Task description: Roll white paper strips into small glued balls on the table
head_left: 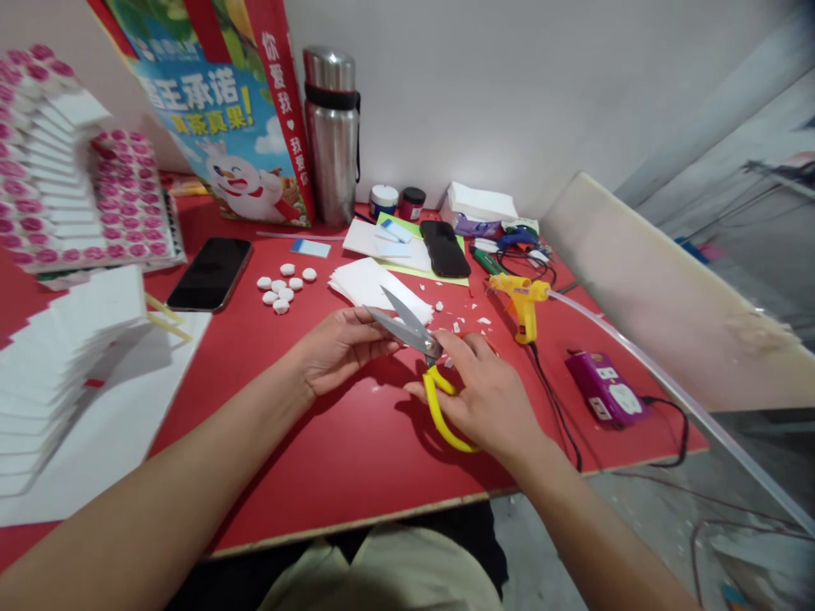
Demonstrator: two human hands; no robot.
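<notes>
My right hand [493, 395] grips a pair of scissors [417, 335] with yellow handles, their blades parted and pointing up and left. Beside the blades is my left hand [344, 348], its fingers curled together; the lower blade crosses in front of its fingertips. A bit of white shows there, but what the fingers hold is mostly hidden. Just beyond the hands lies a stack of white paper [373, 284]. Small white paper scraps [468, 325] are scattered to the right of it. Several round white pieces [281, 288] sit in a cluster to the left.
A yellow glue gun [522, 301] with a long clear stick stands right, near a purple power box [608, 390]. Phones [211, 273] [444, 249], a steel flask [332, 136] and a printed bag [222, 110] are behind. White fanned panels [70, 365] fill the left side.
</notes>
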